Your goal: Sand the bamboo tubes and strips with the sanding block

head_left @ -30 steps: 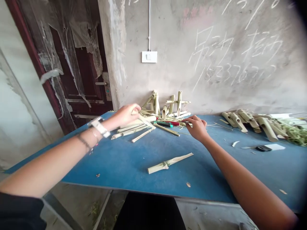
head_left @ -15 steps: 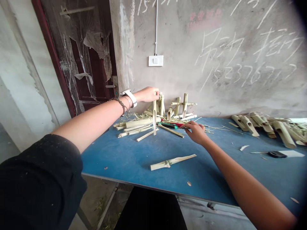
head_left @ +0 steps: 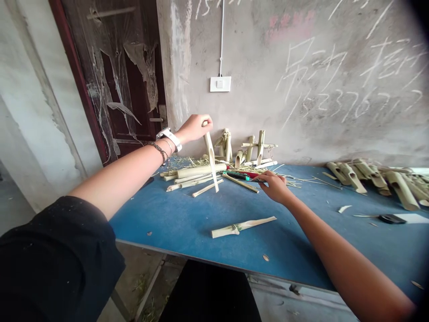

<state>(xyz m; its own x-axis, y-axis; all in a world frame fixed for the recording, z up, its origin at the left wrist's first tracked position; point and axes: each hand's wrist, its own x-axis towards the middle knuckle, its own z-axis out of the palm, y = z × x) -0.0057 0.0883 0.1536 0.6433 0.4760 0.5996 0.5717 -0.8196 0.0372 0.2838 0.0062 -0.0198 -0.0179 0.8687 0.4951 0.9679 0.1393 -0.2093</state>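
My left hand [head_left: 197,127] is closed around the top end of a cut bamboo piece [head_left: 211,156]. That piece hangs tilted over the table, with a hollow slot along it and a thin pointed lower end. Further right, my right hand [head_left: 275,185] has its fingers closed low over the table beside a tool with a green and black handle [head_left: 238,175]. Something thin and dark shows at its fingertips, too small to name. Bamboo sticks [head_left: 191,179] lie in a pile below my left hand. Nearer to me, a bamboo piece with a pointed end [head_left: 231,230] lies on its own.
The blue table [head_left: 174,219] stands against a grey wall. Upright bamboo pieces [head_left: 228,145] and a bamboo cross [head_left: 260,146] are at the back. More cut bamboo tubes [head_left: 402,190] lie at the right, near a black-and-white object [head_left: 392,218].
My left hand has moved left and slightly up, and the bamboo piece in it now leans instead of hanging straight. My right hand has stayed nearly in place. The view has shifted slightly.
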